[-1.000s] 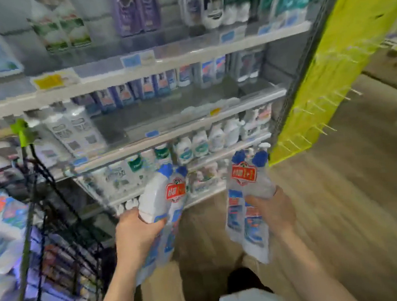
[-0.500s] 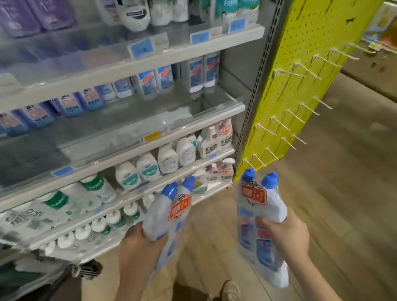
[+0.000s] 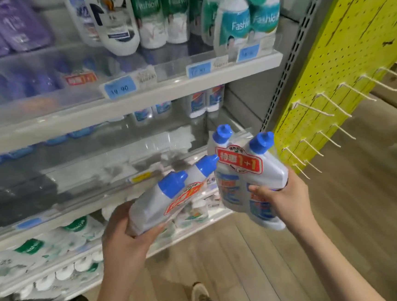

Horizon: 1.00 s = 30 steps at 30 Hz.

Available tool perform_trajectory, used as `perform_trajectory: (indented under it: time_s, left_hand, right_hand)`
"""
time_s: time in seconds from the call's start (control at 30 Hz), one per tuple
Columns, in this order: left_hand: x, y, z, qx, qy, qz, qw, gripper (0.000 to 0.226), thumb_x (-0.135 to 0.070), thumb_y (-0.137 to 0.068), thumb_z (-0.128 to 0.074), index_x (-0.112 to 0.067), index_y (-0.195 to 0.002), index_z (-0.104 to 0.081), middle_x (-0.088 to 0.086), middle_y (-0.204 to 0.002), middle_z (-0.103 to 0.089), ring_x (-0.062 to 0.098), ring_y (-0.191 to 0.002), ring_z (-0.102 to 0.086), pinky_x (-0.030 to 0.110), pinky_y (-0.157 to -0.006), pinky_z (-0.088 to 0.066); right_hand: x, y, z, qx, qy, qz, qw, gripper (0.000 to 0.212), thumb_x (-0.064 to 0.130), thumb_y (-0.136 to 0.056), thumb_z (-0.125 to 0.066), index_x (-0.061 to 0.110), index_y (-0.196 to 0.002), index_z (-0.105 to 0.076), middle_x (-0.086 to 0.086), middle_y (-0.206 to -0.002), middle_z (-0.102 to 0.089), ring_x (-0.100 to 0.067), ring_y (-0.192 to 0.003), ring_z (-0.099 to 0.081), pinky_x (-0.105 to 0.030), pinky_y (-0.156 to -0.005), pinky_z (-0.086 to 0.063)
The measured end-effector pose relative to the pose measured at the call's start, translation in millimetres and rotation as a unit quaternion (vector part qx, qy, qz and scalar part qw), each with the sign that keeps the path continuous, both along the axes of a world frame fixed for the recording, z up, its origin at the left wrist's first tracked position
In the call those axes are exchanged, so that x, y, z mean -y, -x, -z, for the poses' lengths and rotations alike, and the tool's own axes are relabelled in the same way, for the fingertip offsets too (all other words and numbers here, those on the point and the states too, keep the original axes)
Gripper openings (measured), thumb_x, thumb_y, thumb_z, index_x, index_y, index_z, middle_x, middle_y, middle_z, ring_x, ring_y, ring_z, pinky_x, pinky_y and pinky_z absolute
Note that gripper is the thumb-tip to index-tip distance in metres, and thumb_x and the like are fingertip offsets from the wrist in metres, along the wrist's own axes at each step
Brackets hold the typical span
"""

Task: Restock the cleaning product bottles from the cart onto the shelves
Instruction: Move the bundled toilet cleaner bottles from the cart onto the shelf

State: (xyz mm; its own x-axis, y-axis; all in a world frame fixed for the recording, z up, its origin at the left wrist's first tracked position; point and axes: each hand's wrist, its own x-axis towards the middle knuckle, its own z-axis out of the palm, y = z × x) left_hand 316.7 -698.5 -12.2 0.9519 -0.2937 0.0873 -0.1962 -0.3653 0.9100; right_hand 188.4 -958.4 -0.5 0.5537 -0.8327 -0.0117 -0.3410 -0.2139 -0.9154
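Left twin-pack (image 3: pixel 163 201) was gripped round its base by the left hand (image 3: pixel 125 231), fingers curled, tilted toward the rack. Right twin-pack (image 3: pixel 243 177) was held near upright in the right hand (image 3: pixel 288 195), thumb across the label. Step judged: placement pending. Middle shelf (image 3: pixel 85 160) was seen bare in front, matching bottles (image 3: pixel 203 102) stood at the back. Packs would need to be slid in upright, one at a time.

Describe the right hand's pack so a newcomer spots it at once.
Find the yellow pegboard; just left of it is the right hand. It grips an upright twin-pack, blue caps, red 1+1 sticker. The pack in the left hand is the same but tilted.
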Motion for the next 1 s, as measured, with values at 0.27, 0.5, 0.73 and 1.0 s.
perform_trajectory:
  time_s: [0.27,0.5,0.73,1.0]
  left_hand:
    - [47,-64,-10,0.118,-0.011,0.030,0.993,0.062,-0.015,-0.056,-0.089,-0.060,-0.083,-0.055,-0.016,-0.088,-0.064,0.004,-0.078,-0.059,0.015,-0.063,-0.042]
    - [66,-99,7,0.237,-0.008,0.060,0.970,0.052,-0.004,-0.056,-0.081,-0.017,-0.103,-0.064,-0.026,-0.106,-0.059,0.013,-0.097,-0.059,0.058,-0.086,-0.046]
    - [77,-112,12,0.264,-0.038,0.041,0.963,0.064,0.002,-0.053,-0.087,-0.021,-0.106,-0.060,-0.044,-0.109,-0.049,0.005,-0.094,-0.053,0.061,-0.090,-0.045]
    - [98,-128,36,0.237,-0.028,-0.019,0.971,0.064,-0.003,-0.058,-0.087,-0.037,-0.102,-0.057,-0.011,-0.099,-0.057,-0.010,-0.092,-0.051,0.005,-0.080,-0.040]
  right_hand:
    - [51,-69,-5,0.064,0.096,-0.085,0.990,0.061,0.001,-0.060,-0.086,0.036,-0.100,-0.056,0.031,-0.089,-0.060,0.024,-0.078,-0.054,0.000,-0.069,-0.039]
    - [92,-106,6,0.084,0.214,-0.149,0.962,0.060,0.005,-0.059,-0.088,0.039,-0.102,-0.061,0.037,-0.092,-0.057,0.017,-0.084,-0.055,-0.001,-0.073,-0.039]
    - [123,-143,9,0.025,0.346,-0.231,0.909,0.056,0.006,-0.057,-0.087,0.017,-0.108,-0.066,0.006,-0.094,-0.066,-0.031,-0.086,-0.063,-0.025,-0.073,-0.040]
    - [136,-186,27,0.066,0.259,-0.233,0.935,0.056,0.007,-0.060,-0.088,0.016,-0.110,-0.065,0.008,-0.091,-0.065,-0.014,-0.084,-0.062,-0.023,-0.076,-0.047]
